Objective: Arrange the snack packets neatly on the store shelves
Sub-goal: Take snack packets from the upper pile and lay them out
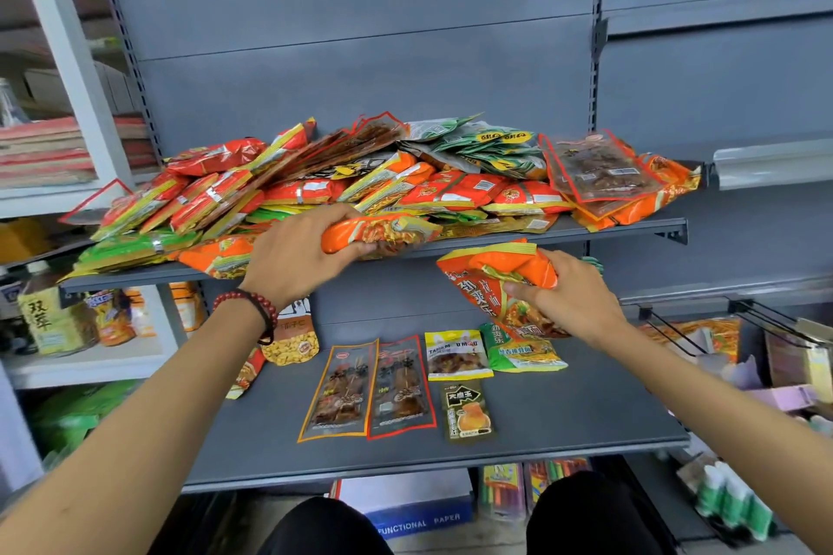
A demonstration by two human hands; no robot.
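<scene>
Two packets are in our hands right now. Our left hand [293,252] has its fingers curled round one orange packet [383,232] at the front edge of the upper shelf [631,228]. That packet looks partly tucked under the big heap [405,176] of snacks. Our right hand [568,297] grips a second orange packet [491,270] just below that front edge, over the lower shelf [586,410]. The heap is tall and messy, and lots of bags poke out past the front edge. If we tug the first packet out fast, we think the bags lying on it could slide off and drop. The green packets [126,246] near the front left corner stick out a lot, so a small bump from our arm might tip them over. A short row of packets [401,388] lies flat near the middle of the lower shelf. Falling bags could knock that row crooked. The bag in our right hand hangs close over the right end of the row, and we cannot tell if it touches. The bags look shiny and slippery, so one could slip from our fingers. Squeezing too hard might crush the snacks inside.
</scene>
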